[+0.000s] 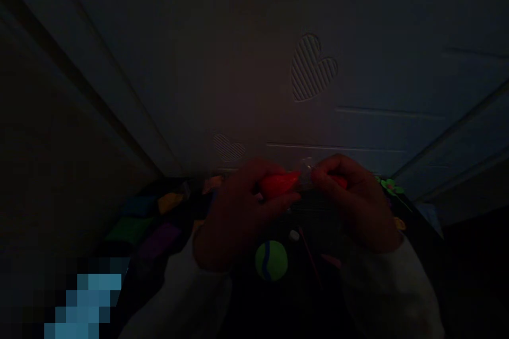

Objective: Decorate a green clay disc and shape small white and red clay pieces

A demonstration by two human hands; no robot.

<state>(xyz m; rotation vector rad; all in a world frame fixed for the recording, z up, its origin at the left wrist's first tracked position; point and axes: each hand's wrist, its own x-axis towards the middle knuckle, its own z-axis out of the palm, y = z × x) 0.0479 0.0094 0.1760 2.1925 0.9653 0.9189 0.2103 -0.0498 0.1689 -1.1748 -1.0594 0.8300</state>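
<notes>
The scene is very dark. My left hand (233,212) and my right hand (356,204) meet in the middle, both in pale sleeves. Their fingers are curled around a bright red-orange piece (278,184), with a small clear part (307,172) between the two hands. What the piece is stays unclear. Below the hands lies a green ball with a blue stripe (271,260). A thin pink stick (310,254) and a small white bit (294,235) lie beside the ball.
Coloured lumps, yellow (170,202), green (129,229) and purple (161,238), sit on a dark tray at the left. A green flower-like item (388,186) is at the right. A pale panel with heart shapes (312,66) stands behind.
</notes>
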